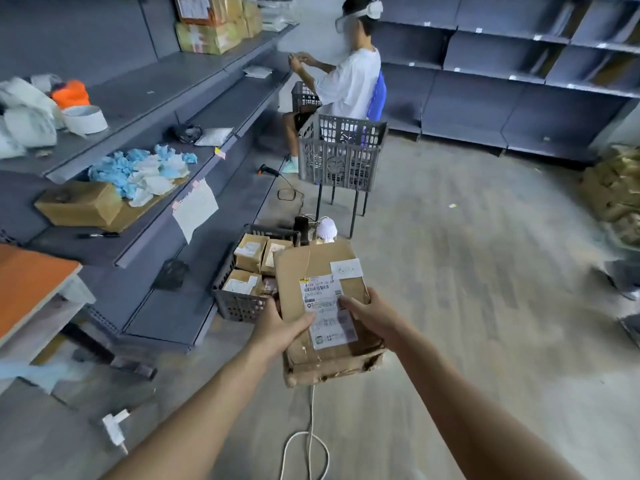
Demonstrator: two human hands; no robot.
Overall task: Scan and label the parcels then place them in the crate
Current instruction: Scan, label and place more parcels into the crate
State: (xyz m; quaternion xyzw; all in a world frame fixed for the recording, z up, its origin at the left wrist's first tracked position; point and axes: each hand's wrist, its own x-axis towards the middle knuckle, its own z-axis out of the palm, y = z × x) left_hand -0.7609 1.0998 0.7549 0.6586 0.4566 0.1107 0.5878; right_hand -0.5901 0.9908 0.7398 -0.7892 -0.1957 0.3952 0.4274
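A worn brown cardboard parcel (320, 268) with a white shipping label and a small white sticker is held above the floor. My left hand (278, 329) grips its left edge, thumb on top. My right hand (369, 315) grips its right side, thumb on the label. Just left of and beyond the parcel stands a dark grey crate (239, 306) on the floor with several smaller brown parcels (250, 252) inside. A handheld scanner (268, 170) lies on the low shelf edge farther back.
Grey shelving (166, 109) runs along the left with crumpled blue and white bags and boxes. A seated person (341, 81) works beyond a raised grey basket (341, 152) on legs. A white cable (310, 441) loops on the floor below the parcel. Brown packages (614, 192) pile at right.
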